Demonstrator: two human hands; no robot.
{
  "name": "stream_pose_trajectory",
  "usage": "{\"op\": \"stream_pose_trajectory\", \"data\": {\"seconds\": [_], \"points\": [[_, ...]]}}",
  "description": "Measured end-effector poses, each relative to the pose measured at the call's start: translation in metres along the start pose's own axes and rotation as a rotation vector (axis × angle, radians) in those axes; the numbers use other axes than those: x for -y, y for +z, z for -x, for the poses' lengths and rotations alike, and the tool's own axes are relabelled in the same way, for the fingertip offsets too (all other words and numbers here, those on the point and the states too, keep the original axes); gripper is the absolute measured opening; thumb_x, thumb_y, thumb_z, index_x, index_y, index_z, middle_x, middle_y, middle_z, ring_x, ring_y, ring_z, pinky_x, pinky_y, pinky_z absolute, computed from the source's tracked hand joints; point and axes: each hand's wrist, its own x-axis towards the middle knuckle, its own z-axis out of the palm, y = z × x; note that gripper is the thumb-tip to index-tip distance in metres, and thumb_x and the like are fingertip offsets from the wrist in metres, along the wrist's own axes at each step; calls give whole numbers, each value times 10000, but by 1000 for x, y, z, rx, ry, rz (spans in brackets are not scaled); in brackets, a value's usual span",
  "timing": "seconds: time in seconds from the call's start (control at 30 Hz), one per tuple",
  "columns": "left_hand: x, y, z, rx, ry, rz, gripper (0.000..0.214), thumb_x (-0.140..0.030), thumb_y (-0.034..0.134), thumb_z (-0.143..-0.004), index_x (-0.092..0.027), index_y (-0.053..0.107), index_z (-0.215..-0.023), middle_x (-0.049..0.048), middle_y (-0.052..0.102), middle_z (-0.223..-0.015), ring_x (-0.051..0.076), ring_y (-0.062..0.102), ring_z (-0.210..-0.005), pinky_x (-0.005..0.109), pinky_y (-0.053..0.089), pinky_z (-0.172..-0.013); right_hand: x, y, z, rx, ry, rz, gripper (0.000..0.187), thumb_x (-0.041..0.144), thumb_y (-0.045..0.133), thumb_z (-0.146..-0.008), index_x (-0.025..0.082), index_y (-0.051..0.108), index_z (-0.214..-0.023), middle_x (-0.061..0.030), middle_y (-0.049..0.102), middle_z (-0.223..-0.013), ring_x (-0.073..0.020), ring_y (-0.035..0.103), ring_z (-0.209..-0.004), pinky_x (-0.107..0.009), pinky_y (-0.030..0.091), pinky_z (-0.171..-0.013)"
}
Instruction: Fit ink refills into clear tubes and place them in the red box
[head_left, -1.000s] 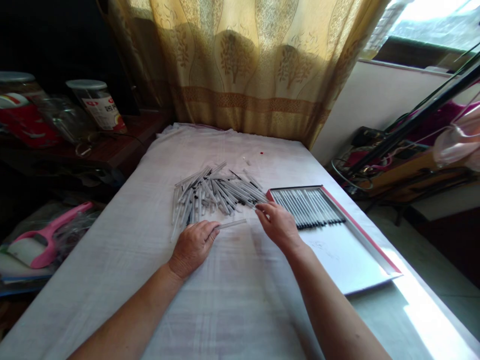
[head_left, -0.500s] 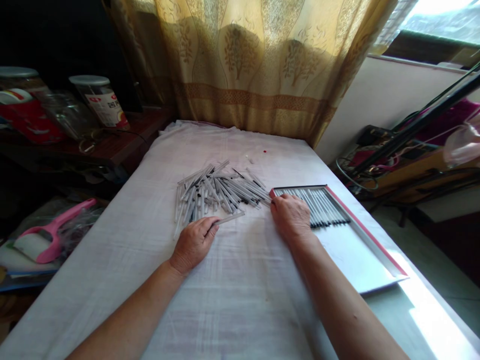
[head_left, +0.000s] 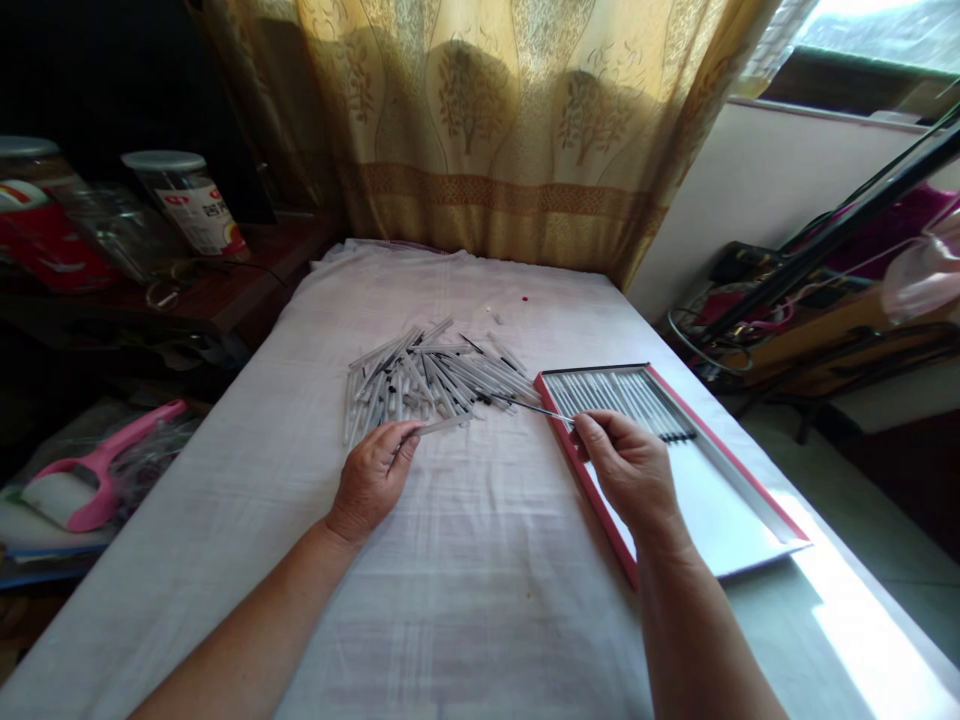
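My left hand (head_left: 375,475) is closed around one end of a clear plastic tube (head_left: 442,425), which points right in front of the pile. Between its thumb and fingers, my right hand (head_left: 626,470) pinches a thin dark pen refill (head_left: 544,410) with a paler end at the fingers. That refill reaches left over the tray's red edge towards the pile. Clear tubes and dark refills lie heaped in a loose pile (head_left: 420,375). Inside the shallow white tray (head_left: 720,510) with red sides, a row of filled tubes (head_left: 611,390) lies side by side, black ends nearest me.
A white cloth (head_left: 442,600) covers the table. One small red bit (head_left: 525,298) lies behind the pile. Jars (head_left: 199,210) stand on a dark shelf at the left, above a pink-handled object (head_left: 112,465). A curtain (head_left: 480,120) hangs behind the table.
My right hand has moved right and towards me from the tray's left edge, and the thin refill now shows in its fingers. My left hand still holds the clear tube.
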Motion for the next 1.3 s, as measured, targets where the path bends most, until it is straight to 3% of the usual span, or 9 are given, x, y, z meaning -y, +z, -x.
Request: {"op": "stream_pose_trajectory", "data": {"seconds": [0.13,0.67,0.87,0.97,1.1,1.2,1.3], "points": [[0,-1,0,-11,0,-8,206,-261,501,-938,-199,656,-1059,46,713,-951,166,678,-880,278,542,-823,-4,-5,-1,126,-24,37,290,452,623,-813,169,683,-806,-26,666,-635,-128,578,-515,-246,485,-508],[0,-3,0,-13,27,-10,197,-242,509,-939,-199,656,-1062,48,712,-959,167,675,-896,280,533,-834,-14,-15,-8,163,-94,211,298,462,579,-850,188,695,-860,-43,693,-693,-176,649,-636,-287,513,-616],[-3,-5,-1,6,117,-67,208,-244,502,-942,-212,648,-1087,53,705,-963,179,661,-891,307,536,-824,-12,-15,-11,205,-159,282,255,419,573,-856,197,695,-824,-31,698,-685,-173,654,-636,-275,496,-613],[-11,-5,-1,54,194,-116,194,-244,511,-940,-215,655,-1066,59,708,-942,194,651,-884,337,531,-814,-7,-7,-10,276,-213,276,215,381,588,-843,207,701,-787,-16,692,-646,-162,647,-600,-261,488,-601],[-19,0,4,98,245,-92,194,-249,509,-945,-193,640,-1077,65,723,-913,201,659,-863,349,531,-800,1,22,1,385,-209,210,202,357,600,-838,214,724,-766,-11,694,-621,-147,644,-572,-239,485,-587],[-20,4,7,119,159,-25,203,-277,488,-953,-186,633,-1062,63,733,-899,192,677,-835,328,537,-779,1,45,9,372,-116,59,288,401,544,-880,191,735,-932,-22,699,-649,-131,612,-520,-231,478,-529],[-18,3,7,129,3,83,213,-290,462,-956,-191,622,-1055,51,743,-890,183,693,-842,300,542,-780,-8,57,2,264,-45,-29,416,447,437,-930,157,688,-1091,-34,697,-683,-128,582,-491,-245,480,-513]]}}
